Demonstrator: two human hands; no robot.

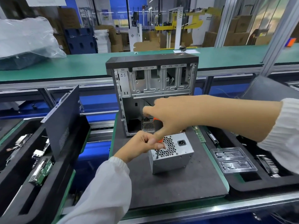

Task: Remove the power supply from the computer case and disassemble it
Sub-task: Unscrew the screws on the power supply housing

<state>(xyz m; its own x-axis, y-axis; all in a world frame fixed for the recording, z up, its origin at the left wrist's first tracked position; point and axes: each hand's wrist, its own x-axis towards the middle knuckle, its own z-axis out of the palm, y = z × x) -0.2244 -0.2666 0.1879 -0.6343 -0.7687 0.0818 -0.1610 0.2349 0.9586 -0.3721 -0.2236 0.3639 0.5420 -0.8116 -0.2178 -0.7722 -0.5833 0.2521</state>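
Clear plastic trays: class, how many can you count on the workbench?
2. Both clear plastic trays lie right of the power supply, one directly behind the other, touching. More may be hidden under the right sleeve.

One computer case (152, 94), one power supply (171, 152), one screwdriver (157, 143), two hands (left (144, 146), right (169, 117)), one clear tray (233, 160).

From my remote view: two bare hands, left hand (142, 145) and right hand (168, 117), no gloves, no rings that I can see. Both arms wear white sleeves; the left sleeve (103, 188) is thin, slightly translucent, gathered at an elasticated cuff. The right sleeve (281, 126) shows fine ribbing.
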